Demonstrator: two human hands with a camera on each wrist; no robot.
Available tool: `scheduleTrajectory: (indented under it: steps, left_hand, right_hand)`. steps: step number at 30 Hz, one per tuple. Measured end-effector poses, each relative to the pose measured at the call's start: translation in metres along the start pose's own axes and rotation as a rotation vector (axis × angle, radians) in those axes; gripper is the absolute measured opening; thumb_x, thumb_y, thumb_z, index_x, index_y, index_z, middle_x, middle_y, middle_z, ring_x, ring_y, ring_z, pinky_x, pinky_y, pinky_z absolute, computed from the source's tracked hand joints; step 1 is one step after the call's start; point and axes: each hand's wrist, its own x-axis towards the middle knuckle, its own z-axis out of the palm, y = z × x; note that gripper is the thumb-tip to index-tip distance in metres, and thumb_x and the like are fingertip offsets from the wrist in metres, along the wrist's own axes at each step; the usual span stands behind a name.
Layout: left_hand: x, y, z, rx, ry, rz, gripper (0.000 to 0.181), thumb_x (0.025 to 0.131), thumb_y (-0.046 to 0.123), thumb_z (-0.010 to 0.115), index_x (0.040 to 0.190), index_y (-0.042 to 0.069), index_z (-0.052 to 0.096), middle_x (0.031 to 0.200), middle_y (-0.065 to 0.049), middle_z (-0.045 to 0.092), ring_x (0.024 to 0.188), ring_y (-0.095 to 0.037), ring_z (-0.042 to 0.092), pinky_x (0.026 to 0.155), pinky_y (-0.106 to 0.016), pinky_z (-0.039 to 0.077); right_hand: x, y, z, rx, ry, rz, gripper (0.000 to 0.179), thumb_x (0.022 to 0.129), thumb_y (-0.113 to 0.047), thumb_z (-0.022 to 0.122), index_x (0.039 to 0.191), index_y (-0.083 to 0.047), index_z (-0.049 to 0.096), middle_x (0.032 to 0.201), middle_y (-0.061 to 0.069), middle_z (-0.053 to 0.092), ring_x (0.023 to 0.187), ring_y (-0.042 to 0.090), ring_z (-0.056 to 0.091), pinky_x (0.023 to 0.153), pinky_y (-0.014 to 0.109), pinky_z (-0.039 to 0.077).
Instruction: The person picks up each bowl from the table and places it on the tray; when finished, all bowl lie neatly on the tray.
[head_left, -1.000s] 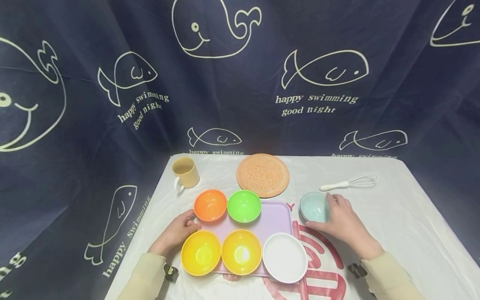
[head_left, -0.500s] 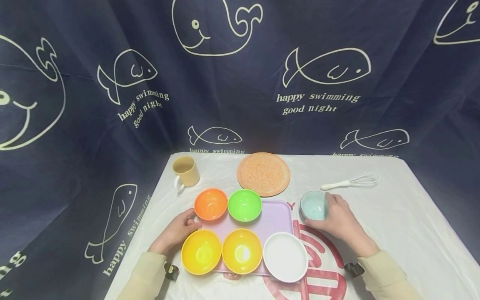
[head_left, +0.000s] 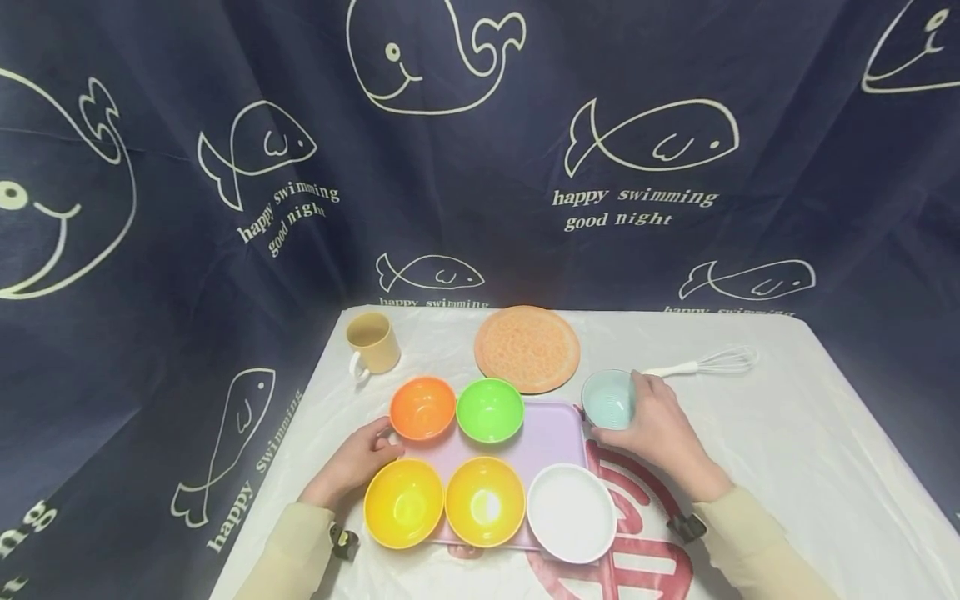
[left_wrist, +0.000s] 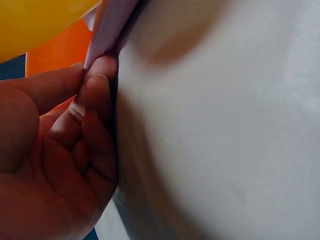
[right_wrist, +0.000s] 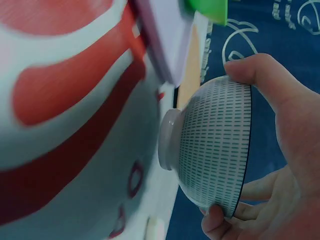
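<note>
My right hand [head_left: 663, 429] grips a light blue bowl [head_left: 607, 402] by its rim, thumb on one side and fingers on the other. In the right wrist view the bowl's dashed outside [right_wrist: 215, 145] and foot show, and the foot appears raised off the table. On the left, my left hand [head_left: 360, 460] pinches the edge of a lilac tray [head_left: 553, 433] between thumb and curled fingers. On that tray stand an orange bowl [head_left: 422, 408], a green bowl [head_left: 490, 411], two yellow bowls [head_left: 403, 504] and a white bowl [head_left: 572, 513].
Behind the tray lies a round orange-brown mat [head_left: 527, 350]. A tan mug [head_left: 372, 343] with a white handle stands at the back left. At the back right is a white-handled whisk [head_left: 705, 364]. A dark patterned curtain [head_left: 480, 183] hangs behind the table.
The light blue bowl has moved left and slightly back in my right hand, towards the tray's right edge. My left hand stays at the tray's left edge.
</note>
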Motion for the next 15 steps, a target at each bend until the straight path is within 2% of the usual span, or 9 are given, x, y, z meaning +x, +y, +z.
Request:
scheduleTrajectory:
  steps: [4, 8, 15]
  left_hand:
    - [0.001, -0.001, 0.000, 0.008, 0.003, 0.008, 0.059, 0.100, 0.025, 0.072, 0.154, 0.014, 0.051, 0.081, -0.001, 0.068, 0.072, -0.019, 0.063, 0.077, -0.035, 0.050]
    - [0.000, -0.001, 0.000, 0.009, 0.008, 0.015, 0.058, 0.100, 0.024, 0.072, 0.153, 0.013, 0.052, 0.081, -0.001, 0.068, 0.071, -0.019, 0.062, 0.076, -0.034, 0.050]
    - [-0.003, 0.002, -0.001, -0.013, 0.004, 0.048, 0.057, 0.100, 0.018, 0.071, 0.152, 0.008, 0.051, 0.077, -0.002, 0.068, 0.064, -0.019, 0.060, 0.067, -0.031, 0.048]
  right_hand:
    - [0.006, -0.020, 0.002, -0.003, -0.034, -0.026, 0.117, 0.065, -0.046, 0.094, 0.143, 0.022, 0.040, 0.134, 0.041, 0.049, 0.123, 0.055, 0.050, 0.097, 0.066, 0.046]
    - [0.010, -0.038, 0.006, 0.005, -0.059, -0.051, 0.115, 0.064, -0.044, 0.094, 0.142, 0.021, 0.042, 0.134, 0.040, 0.050, 0.120, 0.052, 0.053, 0.096, 0.064, 0.049]
    - [0.012, -0.055, 0.024, 0.003, -0.121, -0.088, 0.114, 0.064, -0.046, 0.093, 0.144, 0.019, 0.044, 0.134, 0.035, 0.054, 0.116, 0.047, 0.057, 0.091, 0.059, 0.053]
